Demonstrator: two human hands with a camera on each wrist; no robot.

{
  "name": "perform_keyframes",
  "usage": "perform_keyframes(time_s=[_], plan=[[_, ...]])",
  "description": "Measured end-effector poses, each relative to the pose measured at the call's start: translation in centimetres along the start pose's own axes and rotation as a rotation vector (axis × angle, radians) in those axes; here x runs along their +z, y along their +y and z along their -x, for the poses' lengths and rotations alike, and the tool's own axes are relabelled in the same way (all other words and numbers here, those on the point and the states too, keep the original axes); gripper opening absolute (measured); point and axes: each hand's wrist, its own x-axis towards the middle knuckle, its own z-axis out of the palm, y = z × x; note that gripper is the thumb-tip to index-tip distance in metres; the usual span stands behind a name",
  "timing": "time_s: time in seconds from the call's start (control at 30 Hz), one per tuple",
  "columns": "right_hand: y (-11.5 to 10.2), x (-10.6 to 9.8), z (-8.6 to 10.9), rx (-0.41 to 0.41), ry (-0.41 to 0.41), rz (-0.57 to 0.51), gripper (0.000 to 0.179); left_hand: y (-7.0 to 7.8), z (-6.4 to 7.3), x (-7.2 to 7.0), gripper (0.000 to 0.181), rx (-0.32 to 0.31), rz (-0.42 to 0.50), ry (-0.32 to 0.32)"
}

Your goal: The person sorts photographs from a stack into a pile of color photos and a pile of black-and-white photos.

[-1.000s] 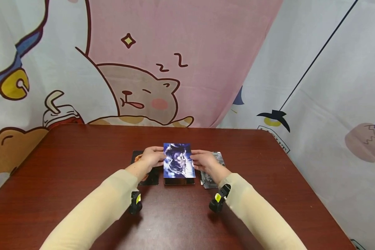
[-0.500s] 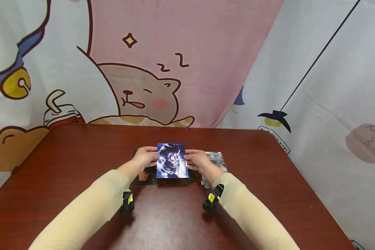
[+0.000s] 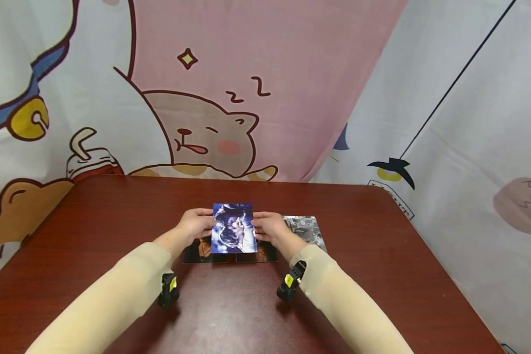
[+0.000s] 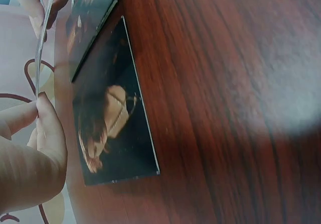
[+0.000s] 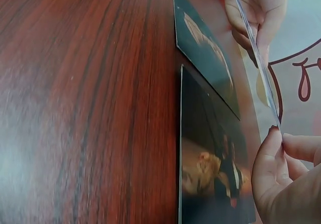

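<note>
A blue-and-purple photo print (image 3: 234, 228) is held up above the table, tilted toward the head camera. My left hand (image 3: 193, 225) pinches its left edge between thumb and fingers, and my right hand (image 3: 272, 227) pinches the right edge. In the left wrist view the print (image 4: 40, 58) appears edge-on as a thin pale strip. Below it lies a dark photo with an orange-brown figure (image 4: 115, 128). Beside that is another dark photo (image 5: 215, 158), partly covered by the held print in the head view. A grey photo (image 3: 307, 228) lies to the right, partly behind my right hand.
The photos lie on a reddish-brown wooden table (image 3: 380, 275). A cartoon-printed cloth (image 3: 314, 73) hangs behind its far edge. Black wrist cameras (image 3: 168, 290) are strapped under both sleeves.
Both hands have moved left together with the blue photo print, from over the middle dark photo to across the left and middle ones. Their pinch on it stays the same.
</note>
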Motion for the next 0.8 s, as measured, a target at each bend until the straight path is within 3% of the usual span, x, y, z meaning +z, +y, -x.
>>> perform_keyframes(time_s=[0.37, 0.8], plan=[[0.2, 1.8, 0.2, -0.029, 0.003, 0.014, 0.035, -0.4, 0.5, -1.7, 0.05, -0.005, -0.016, 0.016], [0.5, 3.7, 0.0, -0.005, -0.018, 0.025, 0.032, -1.1, 0.8, -3.1, 0.048, -0.006, -0.05, 0.039]])
